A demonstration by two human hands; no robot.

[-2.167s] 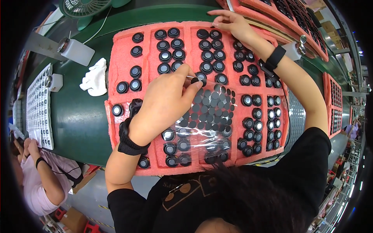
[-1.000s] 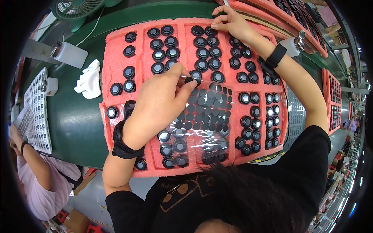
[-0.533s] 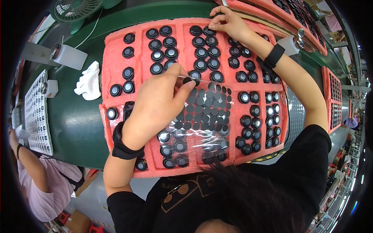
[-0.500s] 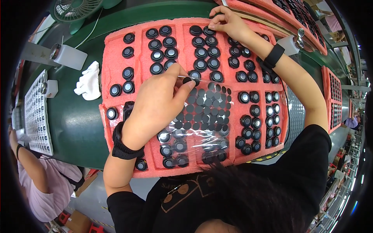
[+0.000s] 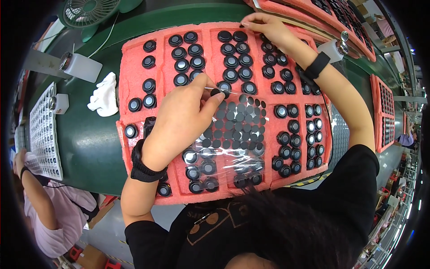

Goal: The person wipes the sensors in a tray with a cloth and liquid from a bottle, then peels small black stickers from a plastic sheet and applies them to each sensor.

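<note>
My left hand [image 5: 186, 114] pinches the upper left corner of a clear plastic sheet [image 5: 233, 168] between thumb and fingers. Rows of black round stickers [image 5: 231, 115] cover much of this sheet. Beneath it lies a pink foam tray [image 5: 134, 71] with many black round parts, most showing a grey centre. Beyond the tray's far edge, my right hand [image 5: 271, 31] has thumb and index finger pressed together; a tiny dark bit shows at the tips, too small to name. Just below those fingertips sits a round part [image 5: 239, 36] with an all-black top, beside a similar one [image 5: 224, 36].
To the left are a white cloth [image 5: 104, 95], a white bottle [image 5: 83, 67], a green fan [image 5: 87, 11] and a white tray of small parts [image 5: 45, 130]. A co-worker's arm [image 5: 39, 197] reaches in there. More pink trays [image 5: 309, 18] are stacked at the far right, near another bottle [image 5: 331, 49].
My right hand has lifted off the round part at the tray's far edge and moved slightly away, its fingers drawing together. My left hand still holds the sheet in nearly the same place.
</note>
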